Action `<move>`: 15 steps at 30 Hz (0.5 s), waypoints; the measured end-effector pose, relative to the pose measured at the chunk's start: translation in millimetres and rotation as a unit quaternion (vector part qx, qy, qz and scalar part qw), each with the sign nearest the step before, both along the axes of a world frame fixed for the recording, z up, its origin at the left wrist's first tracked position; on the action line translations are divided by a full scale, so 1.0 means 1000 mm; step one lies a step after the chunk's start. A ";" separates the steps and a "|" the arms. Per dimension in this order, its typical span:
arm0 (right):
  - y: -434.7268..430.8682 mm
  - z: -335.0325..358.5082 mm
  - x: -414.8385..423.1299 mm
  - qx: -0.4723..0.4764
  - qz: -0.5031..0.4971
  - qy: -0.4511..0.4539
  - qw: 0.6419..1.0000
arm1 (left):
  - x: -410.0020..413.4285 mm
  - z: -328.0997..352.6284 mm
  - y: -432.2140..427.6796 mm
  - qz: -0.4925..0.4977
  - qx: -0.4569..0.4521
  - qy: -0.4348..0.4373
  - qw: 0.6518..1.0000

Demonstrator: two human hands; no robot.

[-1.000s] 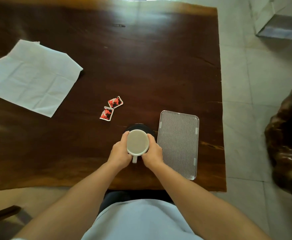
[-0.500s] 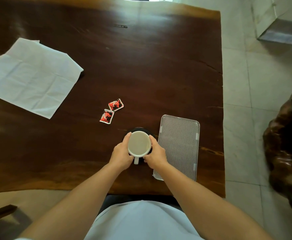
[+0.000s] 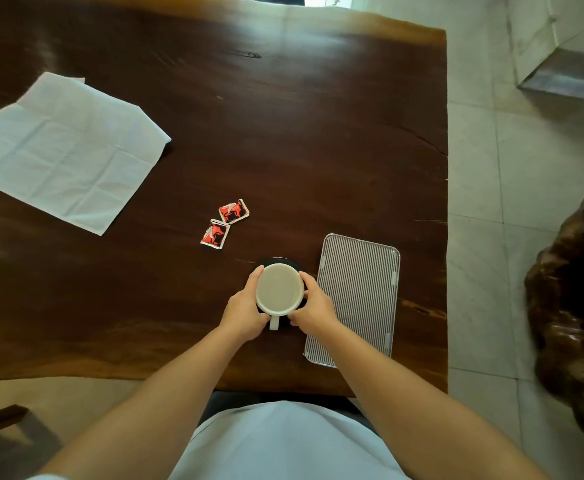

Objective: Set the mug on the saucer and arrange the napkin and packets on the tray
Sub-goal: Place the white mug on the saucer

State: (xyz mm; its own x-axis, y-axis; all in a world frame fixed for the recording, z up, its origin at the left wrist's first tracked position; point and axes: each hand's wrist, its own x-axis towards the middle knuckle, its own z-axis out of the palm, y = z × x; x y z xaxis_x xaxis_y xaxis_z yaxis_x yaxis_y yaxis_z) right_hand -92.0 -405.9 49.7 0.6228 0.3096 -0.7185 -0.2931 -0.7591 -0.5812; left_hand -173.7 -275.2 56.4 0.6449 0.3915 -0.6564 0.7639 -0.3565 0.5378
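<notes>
Hands, left point(image 3: 245, 311) and right point(image 3: 313, 308), clasp the rigid, breakable mug point(image 3: 279, 289) between their fingers point(image 3: 256, 276), its handle nearest the thumbs, over the dark saucer point(image 3: 276, 260).

Left hand point(image 3: 245, 311): I have it cupped, fingers curled round the left side of the mug point(image 3: 279, 289), thumb near the handle. Right hand point(image 3: 313, 306): cupped the same way against the right side, fingertips up by the rim. Both forearms: bare, stretched forward from my body and converging toward the middle. Wrists: roughly straight, palms facing each other.
</notes>
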 end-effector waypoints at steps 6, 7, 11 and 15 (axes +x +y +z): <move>-0.001 0.003 0.010 -0.030 0.011 0.022 0.999 | -0.004 -0.002 -0.005 0.025 0.009 0.039 0.999; -0.001 0.003 0.010 -0.033 0.014 0.024 0.999 | -0.005 -0.001 -0.005 0.019 0.015 0.038 0.999; -0.001 0.004 0.014 -0.043 0.030 0.003 0.999 | -0.005 0.004 -0.001 -0.008 0.036 0.022 0.999; 0.005 0.009 0.017 -0.066 0.074 -0.062 0.993 | -0.005 0.013 0.010 -0.013 0.047 0.035 0.998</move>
State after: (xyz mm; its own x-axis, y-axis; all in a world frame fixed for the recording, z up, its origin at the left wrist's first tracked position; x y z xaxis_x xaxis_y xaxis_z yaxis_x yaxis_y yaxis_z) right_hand -75.0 -400.5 59.1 0.6643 0.3121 -0.6791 -0.1045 -0.8609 -0.4979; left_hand -178.3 -265.6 69.3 0.6105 0.4372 -0.6605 0.7875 -0.4243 0.4471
